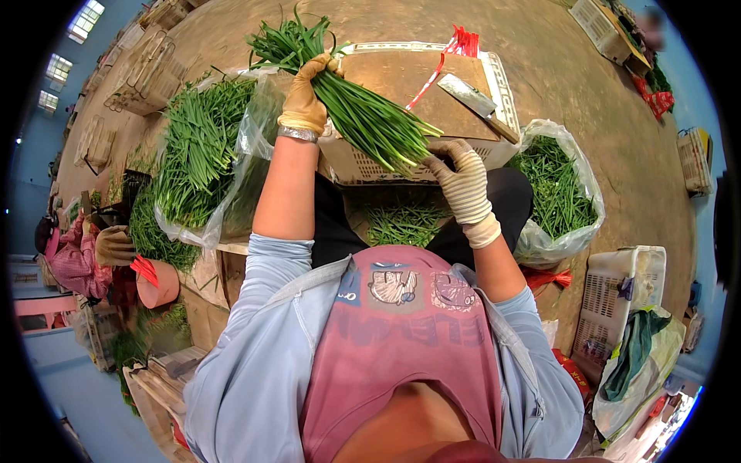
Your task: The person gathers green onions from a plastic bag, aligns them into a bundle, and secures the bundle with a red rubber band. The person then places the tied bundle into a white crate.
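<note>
My left hand (307, 95), in a tan work glove, is closed around the middle of a bunch of garlic chives (370, 116). The leafy tops fan out to the upper left, and the pale stem ends point to the lower right. At those ends is my right hand (461, 179), in a striped knit glove, with bent fingers touching or very near the stems; whether it pinches one cannot be told. Beneath the bunch, a brown board (399, 78) lies on an upturned white plastic crate (503, 75). A cleaver (472, 98) rests on the board, its wooden handle towards me.
Red tie strips (463, 43) lie at the board's far edge. A plastic-lined heap of chives (200, 150) stands at left, a clear bag of green trimmings (553, 191) at right. Trimmings (402, 223) cover the floor between my knees. Another person (81, 254) sits far left, near a pink bucket (157, 286).
</note>
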The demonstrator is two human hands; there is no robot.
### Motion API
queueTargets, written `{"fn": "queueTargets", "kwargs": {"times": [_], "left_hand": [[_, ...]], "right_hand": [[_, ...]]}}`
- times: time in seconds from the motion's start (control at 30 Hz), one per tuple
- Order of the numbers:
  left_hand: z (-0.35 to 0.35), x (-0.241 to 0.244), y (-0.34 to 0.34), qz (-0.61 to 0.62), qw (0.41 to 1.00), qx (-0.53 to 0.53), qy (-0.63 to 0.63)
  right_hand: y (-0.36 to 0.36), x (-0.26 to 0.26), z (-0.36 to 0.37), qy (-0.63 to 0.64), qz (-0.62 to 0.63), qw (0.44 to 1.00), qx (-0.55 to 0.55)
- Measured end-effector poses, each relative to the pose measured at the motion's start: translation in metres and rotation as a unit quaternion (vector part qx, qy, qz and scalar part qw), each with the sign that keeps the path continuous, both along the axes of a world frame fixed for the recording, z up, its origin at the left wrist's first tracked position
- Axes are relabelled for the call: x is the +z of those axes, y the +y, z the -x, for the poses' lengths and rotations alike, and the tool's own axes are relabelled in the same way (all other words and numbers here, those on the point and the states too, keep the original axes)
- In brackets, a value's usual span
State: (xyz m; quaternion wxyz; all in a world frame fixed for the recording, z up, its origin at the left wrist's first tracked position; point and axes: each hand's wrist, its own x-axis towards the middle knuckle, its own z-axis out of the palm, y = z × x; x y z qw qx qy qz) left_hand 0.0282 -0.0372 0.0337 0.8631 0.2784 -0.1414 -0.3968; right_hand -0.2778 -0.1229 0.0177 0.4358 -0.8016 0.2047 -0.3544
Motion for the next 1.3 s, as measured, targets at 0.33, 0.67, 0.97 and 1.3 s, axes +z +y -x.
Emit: {"fn": "queueTargets", "kwargs": {"times": [0.33,0.67,0.97,1.3], "left_hand": [[0.021,0.022,0.009,0.124,0.983,-0.098,-0.095],[-0.006,0.023,0.020,0.104,0.993,-0.032,-0.035],[-0.006,0.000,0.009,0.001,0.992,0.099,0.081],[0.013,0.014,0.025,0.005,0.987,0.064,0.150]], "right_hand": [[-0.011,-0.007,-0.001,0.135,-0.241,0.956,0.100],[-0.005,-0.060,0.034,0.065,-0.151,0.986,-0.018],[0.026,0.009,-0.017,0.022,0.310,0.950,-0.021],[0.021,0.003,-0.011,0.086,0.365,0.924,-0.080]]}}
